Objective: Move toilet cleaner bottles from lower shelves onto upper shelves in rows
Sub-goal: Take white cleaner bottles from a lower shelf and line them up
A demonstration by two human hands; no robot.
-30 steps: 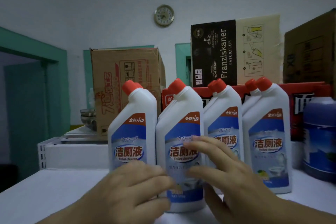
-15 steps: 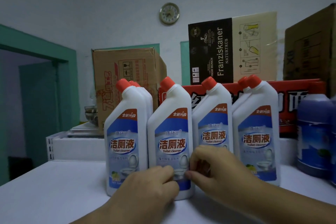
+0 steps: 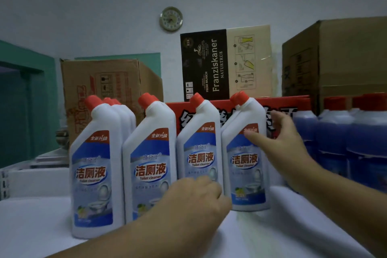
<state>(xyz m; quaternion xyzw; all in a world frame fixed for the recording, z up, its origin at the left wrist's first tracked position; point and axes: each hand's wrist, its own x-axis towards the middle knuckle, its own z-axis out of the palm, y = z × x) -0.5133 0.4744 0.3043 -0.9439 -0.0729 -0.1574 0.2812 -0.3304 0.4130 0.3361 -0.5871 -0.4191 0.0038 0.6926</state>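
The white shelf (image 3: 41,226) is carrying everything, its near edge running out of view below my arms. A brown carton (image 3: 339,58) at the right is being cut off by the frame, and the blue bottles (image 3: 356,148) in front of it are blurring into one dark mass. The toilet cleaner bottles (image 3: 146,163) are standing upright in a front row of four, with more red caps peeking out from behind, so I am not managing a full count. My right hand (image 3: 280,142) is wrapping the rightmost bottle (image 3: 245,174), thumb across its label, fingers going out of sight behind it. My left hand (image 3: 194,199) is curling low in front of the third bottle, covering its base; whether it is holding anything I cannot tell.
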